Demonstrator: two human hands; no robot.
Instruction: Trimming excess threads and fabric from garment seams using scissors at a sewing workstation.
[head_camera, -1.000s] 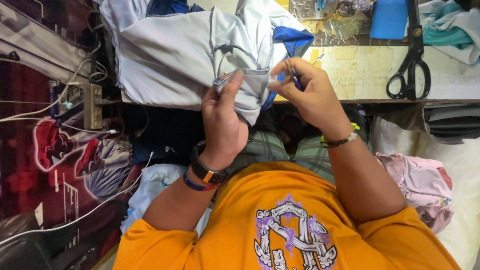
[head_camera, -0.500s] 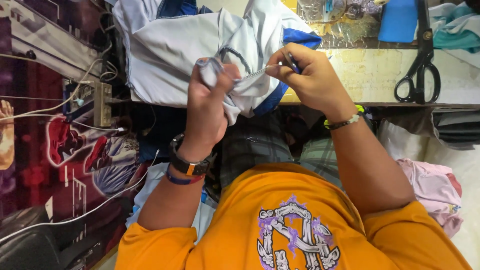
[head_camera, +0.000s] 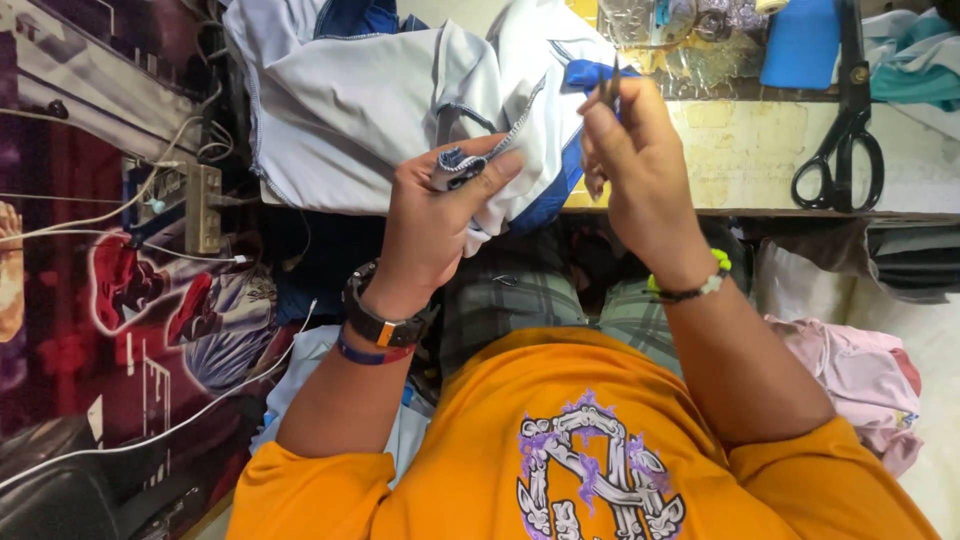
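Observation:
A white garment with blue trim (head_camera: 360, 110) lies bunched on the table edge in front of me. My left hand (head_camera: 435, 225), with a dark watch at the wrist, pinches a folded seam of this garment between thumb and fingers. To its right, my right hand (head_camera: 640, 170) is raised slightly and grips a small thin metal tool (head_camera: 612, 80) pointing up beside the blue trim. A beaded bracelet circles the right wrist.
Large black scissors (head_camera: 845, 130) lie on the yellowish table (head_camera: 760, 160) at the right, near a blue object (head_camera: 800, 40). A power strip with cables (head_camera: 195, 205) sits at the left. Pink cloth (head_camera: 860, 380) lies at lower right.
My right hand has pulled away from the seam and lifted the thin tool upward. My left hand has shifted its grip on the folded fabric edge, and the camera has drifted.

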